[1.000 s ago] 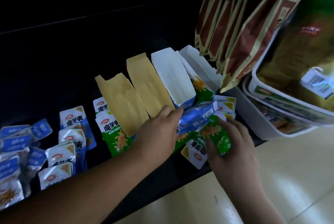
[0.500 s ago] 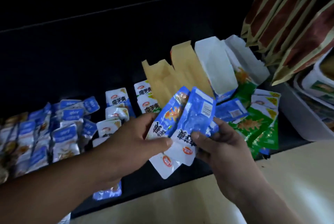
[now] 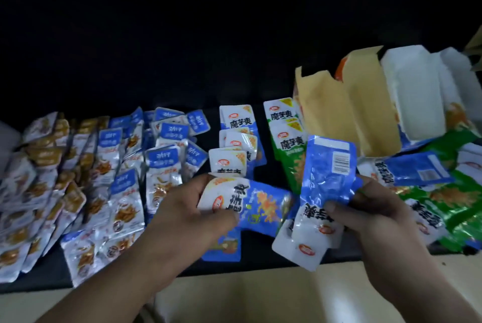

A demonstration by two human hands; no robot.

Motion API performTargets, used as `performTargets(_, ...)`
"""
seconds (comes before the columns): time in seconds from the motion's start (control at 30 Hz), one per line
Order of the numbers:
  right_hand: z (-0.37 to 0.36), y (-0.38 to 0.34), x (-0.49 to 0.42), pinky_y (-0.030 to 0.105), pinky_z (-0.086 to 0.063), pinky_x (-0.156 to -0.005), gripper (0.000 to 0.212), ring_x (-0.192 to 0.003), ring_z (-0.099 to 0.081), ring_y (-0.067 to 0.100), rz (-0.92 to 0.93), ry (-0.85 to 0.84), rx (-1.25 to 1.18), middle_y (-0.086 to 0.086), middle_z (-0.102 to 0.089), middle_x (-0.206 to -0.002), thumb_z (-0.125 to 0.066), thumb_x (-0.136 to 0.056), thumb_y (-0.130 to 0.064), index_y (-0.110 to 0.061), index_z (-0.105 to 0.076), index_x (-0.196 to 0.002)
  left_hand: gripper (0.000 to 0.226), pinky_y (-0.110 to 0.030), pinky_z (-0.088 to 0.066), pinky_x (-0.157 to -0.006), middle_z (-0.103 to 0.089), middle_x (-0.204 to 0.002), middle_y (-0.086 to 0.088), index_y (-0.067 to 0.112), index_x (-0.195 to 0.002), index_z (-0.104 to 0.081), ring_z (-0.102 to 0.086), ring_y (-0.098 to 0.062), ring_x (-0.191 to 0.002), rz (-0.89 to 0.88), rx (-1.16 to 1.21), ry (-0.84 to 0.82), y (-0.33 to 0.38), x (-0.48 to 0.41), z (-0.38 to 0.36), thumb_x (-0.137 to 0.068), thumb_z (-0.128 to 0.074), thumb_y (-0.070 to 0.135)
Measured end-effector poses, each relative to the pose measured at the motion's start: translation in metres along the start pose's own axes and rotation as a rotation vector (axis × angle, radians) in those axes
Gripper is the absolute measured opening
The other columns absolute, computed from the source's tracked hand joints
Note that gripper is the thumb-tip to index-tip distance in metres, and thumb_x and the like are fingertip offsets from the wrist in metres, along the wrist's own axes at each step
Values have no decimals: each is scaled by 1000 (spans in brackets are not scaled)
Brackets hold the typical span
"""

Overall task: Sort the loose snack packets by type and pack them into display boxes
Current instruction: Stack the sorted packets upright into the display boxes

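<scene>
Blue packets (image 3: 263, 205) — glossy, crinkled foil — in left grip (image 3: 187, 208), right grip (image 3: 370, 208)

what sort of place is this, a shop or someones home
Most likely a small shop or its stockroom, though the view is dim. Dozens of snack packets lie grouped in rows on a dark shelf, opened display boxes stand at the right, and green packets are heaped below them.

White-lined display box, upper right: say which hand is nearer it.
Right. The right hand, gripping blue packets, is just below the white-lined display box; the left hand, holding another blue packet, is farther to its lower left.
</scene>
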State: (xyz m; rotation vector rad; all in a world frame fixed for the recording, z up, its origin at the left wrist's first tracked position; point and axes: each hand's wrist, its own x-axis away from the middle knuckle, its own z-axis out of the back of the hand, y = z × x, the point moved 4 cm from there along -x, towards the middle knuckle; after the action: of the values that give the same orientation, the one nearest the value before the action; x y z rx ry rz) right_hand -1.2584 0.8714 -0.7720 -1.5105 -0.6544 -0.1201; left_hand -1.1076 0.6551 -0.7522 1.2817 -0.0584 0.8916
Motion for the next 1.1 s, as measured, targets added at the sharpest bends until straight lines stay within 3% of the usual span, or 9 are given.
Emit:
performTargets(0.1, -15, 6, -1, 49, -53, -86, 37, -88, -74, 33, -9, 14, 60, 10, -80, -95, -67, -83, 16, -16, -80, -96, 9, -36, -55, -70, -78, -85, 1, 22, -94, -78, -68, -8, -73, 12, 3, -54, -17, -7, 24, -86, -82, 20)
performTargets(0.23, -35, 18, 0, 42, -52, -80, 36, -90, -74, 32, -49, -5, 106, 6, -80, -94, -68, -86, 12, -20, -79, -99, 9, -9, -46, -60, -74, -78, 8, 25, -87, -77, -62, 1, -65, -39, -106, 45, -32, -26, 33, -94, -73, 27)
performTargets(0.33, -45, 26, 1, 39, -54, -73, 36, -83, -75, 24, -76, -16, 97, 5, -80, -92, -68, -86, 12, -20, -79, -100, 5, -12, -49, -64, -76, -79, 12, 24, -91, -75, -69, 2, -70, -84, -94, 142, -37, -48, 23, -93, -75, 19)
performTargets(0.47, -45, 37, 1, 51, -57, -82, 37, -91, -75, 34, -108, 6, 87, 7, -80, -95, -69, -86, 11, -21, -79, -101, 13, -36, -56, -62, -68, -66, 6, 21, -83, -66, -66, -12, -63, -202, -325, 290, -48, -77, 9, -90, -74, 27)
performTargets(0.6, -46, 48, 4, 69, -53, -91, 34, -100, -71, 47, -172, -23, 55, 15, -78, -101, -67, -85, 11, -16, -79, -104, 26, -30, -51, -54, -61, -62, 10, 24, -82, -56, -61, -5, -58, -286, -364, 348, -50, -76, 3, -86, -79, 37)
performTargets(0.73, -51, 49, 6, 75, -51, -87, 31, -100, -71, 48, -212, -63, 14, 16, -78, -103, -69, -86, 8, -14, -78, -106, 12, -25, -40, -53, -52, -73, 13, 23, -95, -60, -53, -2, -60, -419, -358, 435, -44, -56, 7, -93, -71, 29)
performTargets(0.9, -65, 37, 10, 60, -58, -89, 35, -100, -74, 38, -142, -160, -85, 16, -77, -108, -62, -89, 12, -12, -78, -109, 22, -31, -57, -68, -70, -88, 13, 31, -100, -69, -68, -7, -80, -367, -188, 121, -22, -7, -18, -89, -68, 51)
performTargets(1.0, -75, 29, 13, 49, -59, -83, 34, -99, -75, 38, -125, -227, -143, 19, -76, -110, -59, -90, 11, -9, -75, -112, 12, -46, -64, -72, -76, -90, 4, 31, -102, -71, -75, -21, -83, -189, 66, -67, -17, -3, -30, -91, -76, 33)
performTargets(1.1, -76, 28, 11, 53, -58, -87, 25, -99, -74, 38, -185, -202, -155, 19, -76, -110, -61, -93, 1, -7, -75, -112, 19, -45, -64, -77, -80, -95, 6, 33, -111, -68, -78, -15, -85, -75, 208, -63, -17, -7, -24, -95, -73, 23)
